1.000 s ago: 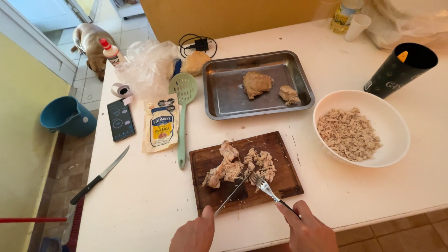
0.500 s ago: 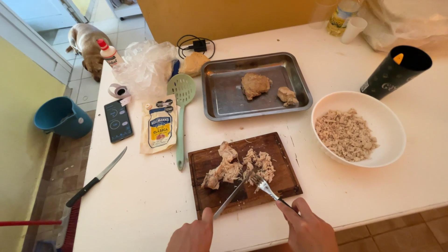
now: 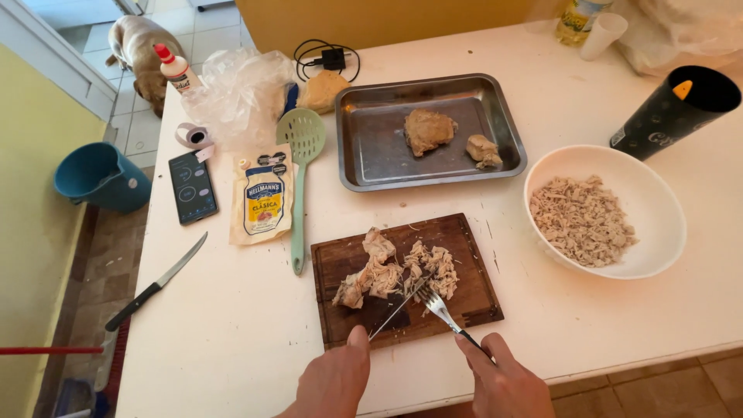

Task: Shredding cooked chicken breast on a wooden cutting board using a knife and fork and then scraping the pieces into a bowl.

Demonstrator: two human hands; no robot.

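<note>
A dark wooden cutting board lies near the table's front edge with a pile of pale shredded chicken on it. My left hand grips a fork or knife whose tip reaches into the chicken. My right hand holds a metal fork, tines pressed at the pile's lower right. The two utensils cross at the meat. A white bowl of shredded chicken sits to the right.
A metal tray holds two cooked chicken pieces. A green slotted spatula, a sauce pouch, a phone and a black-handled knife lie left. A dark cup stands far right. A dog and a blue bucket are on the floor.
Both hands keep working the utensils in the chicken with small shifts; the pile looks slightly more pulled apart. The camera view drifted a little.
</note>
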